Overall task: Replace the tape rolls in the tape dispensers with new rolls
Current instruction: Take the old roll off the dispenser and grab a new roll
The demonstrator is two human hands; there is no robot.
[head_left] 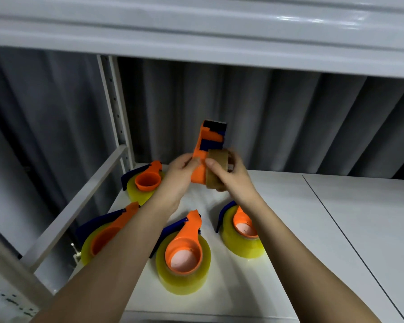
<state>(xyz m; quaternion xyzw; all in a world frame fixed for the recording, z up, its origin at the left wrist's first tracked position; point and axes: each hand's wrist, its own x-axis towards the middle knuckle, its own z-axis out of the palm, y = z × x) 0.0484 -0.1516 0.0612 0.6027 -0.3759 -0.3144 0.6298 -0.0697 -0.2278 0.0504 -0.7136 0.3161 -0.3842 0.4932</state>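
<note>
Four loaded dispensers (pixel 183 249) lie under hands gripping orange dispenser (pixel 202 157) and brown roll (pixel 216 167).

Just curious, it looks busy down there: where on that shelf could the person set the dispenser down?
The bare white shelf right of the rightmost loaded dispenser, up to and past the panel seam, is free. The left side is crowded with four loaded dispensers; only narrow gaps run between them, under the hands.

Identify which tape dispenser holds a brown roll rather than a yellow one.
The dispenser held up in both hands: its roll is brown; the four on the shelf carry yellow rolls.
</note>
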